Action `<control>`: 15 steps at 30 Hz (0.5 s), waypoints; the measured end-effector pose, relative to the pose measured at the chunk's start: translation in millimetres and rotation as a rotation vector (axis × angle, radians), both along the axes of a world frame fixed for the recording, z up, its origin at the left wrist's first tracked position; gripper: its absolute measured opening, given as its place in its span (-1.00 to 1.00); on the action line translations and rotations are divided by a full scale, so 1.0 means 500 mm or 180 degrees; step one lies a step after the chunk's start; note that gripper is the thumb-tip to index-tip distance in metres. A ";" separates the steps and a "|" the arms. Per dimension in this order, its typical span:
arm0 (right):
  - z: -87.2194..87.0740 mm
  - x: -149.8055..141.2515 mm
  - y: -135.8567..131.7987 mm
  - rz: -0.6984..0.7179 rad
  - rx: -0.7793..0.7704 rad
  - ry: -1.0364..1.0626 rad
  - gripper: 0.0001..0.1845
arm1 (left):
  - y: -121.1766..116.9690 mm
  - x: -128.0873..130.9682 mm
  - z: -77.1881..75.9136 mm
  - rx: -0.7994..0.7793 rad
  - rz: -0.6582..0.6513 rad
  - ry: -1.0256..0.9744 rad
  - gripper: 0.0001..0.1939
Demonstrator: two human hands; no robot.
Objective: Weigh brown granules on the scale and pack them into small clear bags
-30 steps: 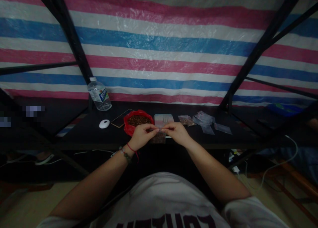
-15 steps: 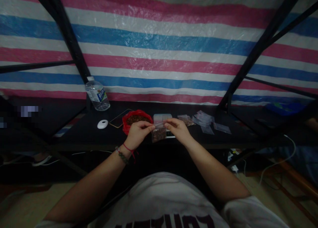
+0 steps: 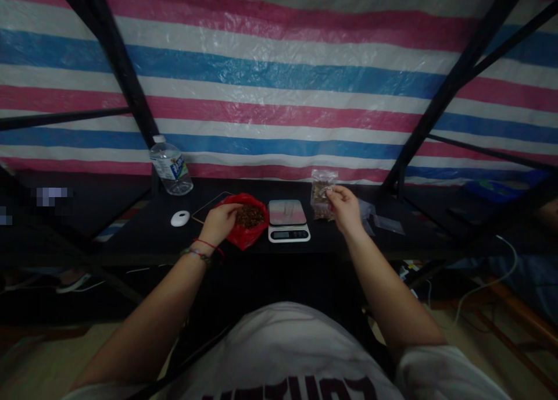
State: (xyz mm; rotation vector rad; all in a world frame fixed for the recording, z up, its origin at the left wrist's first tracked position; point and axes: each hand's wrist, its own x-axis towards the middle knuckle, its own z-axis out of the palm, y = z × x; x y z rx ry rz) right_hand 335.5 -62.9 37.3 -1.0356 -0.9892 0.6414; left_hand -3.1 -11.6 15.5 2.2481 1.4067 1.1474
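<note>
The left arm stretches forward, its hand (image 3: pixel 220 222) palm-down at the left rim of the red bag (image 3: pixel 244 240), fingers bent together over the brown pieces (image 3: pixel 251 216) inside; whether they grip any cannot be told. The right arm angles inward, its hand (image 3: pixel 347 211) pinching a clear bag (image 3: pixel 321 188), upright and partly filled with brown bits, thumb and fingertips closed, beyond the scale's (image 3: pixel 288 213) right side.

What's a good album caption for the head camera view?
Left hand at a red bag of brown bits, right hand holding a small clear bag, a white scale between them.
</note>
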 end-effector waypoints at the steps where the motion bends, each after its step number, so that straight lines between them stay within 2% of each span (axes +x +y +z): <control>1: -0.007 0.023 0.010 -0.0122 -0.0010 0.0041 -0.50 | 0.011 -0.011 -0.006 -0.0006 0.0072 0.0267 -0.67; 3: -0.032 0.067 0.028 -0.0265 -0.0239 -0.0034 -0.48 | 0.025 -0.023 -0.016 -0.0078 0.0127 0.0759 -0.61; 5: -0.064 0.107 0.042 -0.0475 -0.0738 -0.0405 -0.46 | 0.027 -0.023 -0.020 -0.0162 0.0095 0.1142 -0.58; 7: -0.095 0.138 0.051 -0.0878 -0.1308 -0.1178 -0.47 | 0.026 -0.019 -0.023 -0.0216 0.0047 0.1386 -0.56; 9: -0.116 0.152 0.056 -0.1289 -0.1557 -0.2014 -0.50 | 0.024 -0.014 -0.025 -0.0282 0.0022 0.1506 -0.56; 11: -0.122 0.139 0.062 -0.1428 -0.1445 -0.2551 -0.53 | 0.026 -0.013 -0.027 -0.0392 -0.0019 0.1575 -0.58; 12: -0.121 0.123 0.065 -0.1347 -0.1309 -0.2698 -0.54 | 0.027 -0.013 -0.028 -0.0465 -0.0039 0.1608 -0.60; 15: -0.110 0.045 0.083 -0.0672 -0.0867 -0.3087 -0.47 | 0.030 -0.014 -0.031 -0.0619 -0.0056 0.1687 -0.66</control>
